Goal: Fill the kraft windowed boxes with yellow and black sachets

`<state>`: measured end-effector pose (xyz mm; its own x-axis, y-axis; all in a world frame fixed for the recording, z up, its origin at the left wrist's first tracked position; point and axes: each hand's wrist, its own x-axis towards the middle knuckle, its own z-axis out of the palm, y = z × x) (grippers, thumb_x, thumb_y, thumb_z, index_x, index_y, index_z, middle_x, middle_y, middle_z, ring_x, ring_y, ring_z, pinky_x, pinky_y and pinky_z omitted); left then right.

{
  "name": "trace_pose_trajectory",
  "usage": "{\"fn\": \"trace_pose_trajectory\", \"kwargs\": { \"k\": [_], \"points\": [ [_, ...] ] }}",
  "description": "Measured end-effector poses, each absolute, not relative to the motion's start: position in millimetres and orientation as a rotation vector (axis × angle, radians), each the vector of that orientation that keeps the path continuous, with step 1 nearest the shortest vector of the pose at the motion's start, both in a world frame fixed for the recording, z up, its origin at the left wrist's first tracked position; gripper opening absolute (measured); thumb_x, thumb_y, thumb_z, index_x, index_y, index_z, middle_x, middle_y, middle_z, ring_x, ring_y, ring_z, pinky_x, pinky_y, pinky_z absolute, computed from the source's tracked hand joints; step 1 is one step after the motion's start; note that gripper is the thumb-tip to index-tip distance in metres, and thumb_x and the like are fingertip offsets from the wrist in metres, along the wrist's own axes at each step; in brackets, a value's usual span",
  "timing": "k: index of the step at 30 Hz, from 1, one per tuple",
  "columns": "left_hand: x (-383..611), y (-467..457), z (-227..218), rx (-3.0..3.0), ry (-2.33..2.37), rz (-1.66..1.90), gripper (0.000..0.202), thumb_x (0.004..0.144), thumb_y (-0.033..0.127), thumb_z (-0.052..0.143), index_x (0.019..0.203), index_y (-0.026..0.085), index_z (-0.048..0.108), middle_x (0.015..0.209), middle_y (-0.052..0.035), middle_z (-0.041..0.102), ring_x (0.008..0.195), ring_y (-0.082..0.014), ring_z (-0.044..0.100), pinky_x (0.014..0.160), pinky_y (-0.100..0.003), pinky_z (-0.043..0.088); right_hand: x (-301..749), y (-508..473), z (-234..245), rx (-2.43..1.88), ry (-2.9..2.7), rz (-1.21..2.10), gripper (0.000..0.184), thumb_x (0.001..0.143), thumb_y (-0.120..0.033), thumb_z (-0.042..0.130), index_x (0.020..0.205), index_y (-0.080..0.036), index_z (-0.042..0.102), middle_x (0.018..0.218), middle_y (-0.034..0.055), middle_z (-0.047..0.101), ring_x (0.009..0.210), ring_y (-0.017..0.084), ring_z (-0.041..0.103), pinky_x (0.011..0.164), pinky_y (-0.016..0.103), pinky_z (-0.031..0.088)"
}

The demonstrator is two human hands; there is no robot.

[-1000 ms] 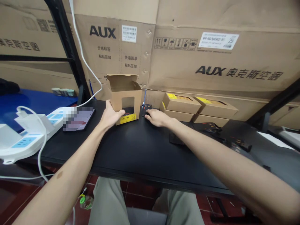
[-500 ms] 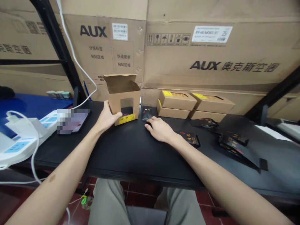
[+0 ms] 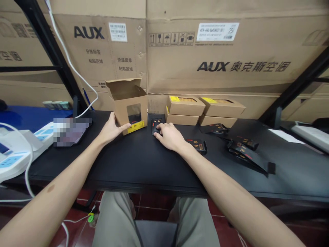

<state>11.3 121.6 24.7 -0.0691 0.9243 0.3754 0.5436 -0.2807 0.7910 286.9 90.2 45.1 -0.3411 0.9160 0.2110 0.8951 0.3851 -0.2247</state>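
Kraft box [image 3: 131,116] blocking ahead, narrow gap (tight), black sachet [image 3: 156,120], cartons [image 3: 185,106] behind

Kraft cardboard box [image 3: 131,115]: matt, slightly rough. Black sachet [image 3: 156,125]: glossy film. Tabletop [image 3: 123,164]: smooth, matt black.

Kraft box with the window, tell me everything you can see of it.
The kraft cardboard box is a small carton of plain brown card, standing upright on the black table top. Its top flaps stand open. Its front face has a square window, through which something dark shows. A yellow label with dark print runs along the lower edge of the front. The person's left hand touches the box at its lower left corner, with the thumb lying against the front.
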Motion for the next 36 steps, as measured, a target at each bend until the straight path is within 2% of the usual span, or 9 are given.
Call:
{"fn": "trace_pose_trajectory", "kwargs": {
  "k": [5, 9, 12, 15, 19, 25, 31, 36],
  "points": [
    [10.8, 123.8, 22.6, 1.833, 1.617, 1.265, 0.092, 0.069, 0.058, 0.082, 0.141, 0.015, 0.045, 0.150, -0.0231, 0.058, 0.138, -0.0368, 0.060, 0.114, -0.052, 0.049, 286.8, 87.7, 47.1, -1.591, -2.295, 0.070, 0.043, 0.102, -0.035, 0.056, 0.135, -0.008, 0.062, 0.132, 0.0198, 0.066, 0.127, 0.033, 0.056, 0.109, 0.046, 0.049],
    [14.0, 120.4, 25.7, 1.853, 1.671, 1.245, 0.099, 0.068, 0.061, 0.082, 0.146, 0.015, 0.042, 0.156, -0.0248, 0.052, 0.142, -0.0385, 0.055, 0.115, -0.052, 0.047, 289.3, 92.0, 43.2, -1.500, -2.289, 0.117, 0.059, 0.096, -0.037, 0.066, 0.146, -0.009, 0.056, 0.147, 0.0203, 0.055, 0.140, 0.035, 0.051, 0.119, 0.046, 0.044],
    [16.2, 118.2, 27.4, 1.837, 1.675, 1.265, 0.101, 0.068, 0.062, 0.083, 0.147, 0.017, 0.040, 0.157, -0.0243, 0.051, 0.145, -0.0375, 0.053, 0.118, -0.051, 0.045, 291.3, 97.7, 39.1, -1.427, -2.354, 0.193, 0.074, 0.094, -0.039, 0.069, 0.157, -0.007, 0.045, 0.163, 0.0211, 0.042, 0.154, 0.035, 0.039, 0.128, 0.043, 0.034],
    [16.9, 117.2, 28.2, 1.822, 1.658, 1.280, 0.101, 0.067, 0.063, 0.083, 0.146, 0.018, 0.039, 0.156, -0.0236, 0.054, 0.144, -0.0364, 0.054, 0.118, -0.050, 0.045, 292.8, 102.5, 36.2, -1.430, -2.413, 0.245, 0.081, 0.096, -0.041, 0.065, 0.162, -0.004, 0.036, 0.170, 0.0220, 0.032, 0.161, 0.035, 0.026, 0.132, 0.044, 0.027],
    [18.0, 114.2, 31.6, 1.854, 1.774, 1.234, 0.098, 0.067, 0.068, 0.081, 0.144, 0.019, 0.044, 0.151, -0.0223, 0.059, 0.137, -0.0390, 0.060, 0.112, -0.052, 0.049, 294.0, 104.7, 35.5, -1.421, -2.428, 0.234, 0.079, 0.097, -0.043, 0.064, 0.161, -0.003, 0.038, 0.168, 0.0237, 0.036, 0.159, 0.033, 0.032, 0.130, 0.044, 0.030],
    [20.1, 109.8, 36.5, 1.895, 1.880, 1.193, 0.097, 0.067, 0.072, 0.076, 0.142, 0.017, 0.047, 0.140, -0.0225, 0.065, 0.121, -0.0409, 0.068, 0.102, -0.052, 0.055, 292.2, 101.5, 40.1, -1.487, -2.368, 0.194, 0.075, 0.095, -0.045, 0.068, 0.157, -0.009, 0.044, 0.159, 0.0225, 0.047, 0.148, 0.037, 0.046, 0.122, 0.048, 0.040],
    [19.4, 111.6, 35.6, 1.907, 1.906, 1.189, 0.093, 0.069, 0.074, 0.073, 0.138, 0.018, 0.049, 0.138, -0.0230, 0.066, 0.114, -0.0419, 0.070, 0.099, -0.055, 0.055, 291.2, 99.5, 44.7, -1.527, -2.368, 0.138, 0.073, 0.096, -0.040, 0.068, 0.156, -0.008, 0.045, 0.150, 0.0237, 0.053, 0.143, 0.036, 0.049, 0.120, 0.046, 0.042],
    [17.9, 116.0, 34.9, 1.914, 1.912, 1.199, 0.089, 0.069, 0.075, 0.071, 0.135, 0.019, 0.050, 0.132, -0.0207, 0.069, 0.108, -0.0396, 0.072, 0.095, -0.052, 0.056, 291.8, 98.9, 50.6, -1.494, -2.448, 0.050, 0.067, 0.097, -0.040, 0.067, 0.153, -0.008, 0.049, 0.142, 0.0237, 0.058, 0.138, 0.036, 0.055, 0.115, 0.044, 0.047]
  ]
}}
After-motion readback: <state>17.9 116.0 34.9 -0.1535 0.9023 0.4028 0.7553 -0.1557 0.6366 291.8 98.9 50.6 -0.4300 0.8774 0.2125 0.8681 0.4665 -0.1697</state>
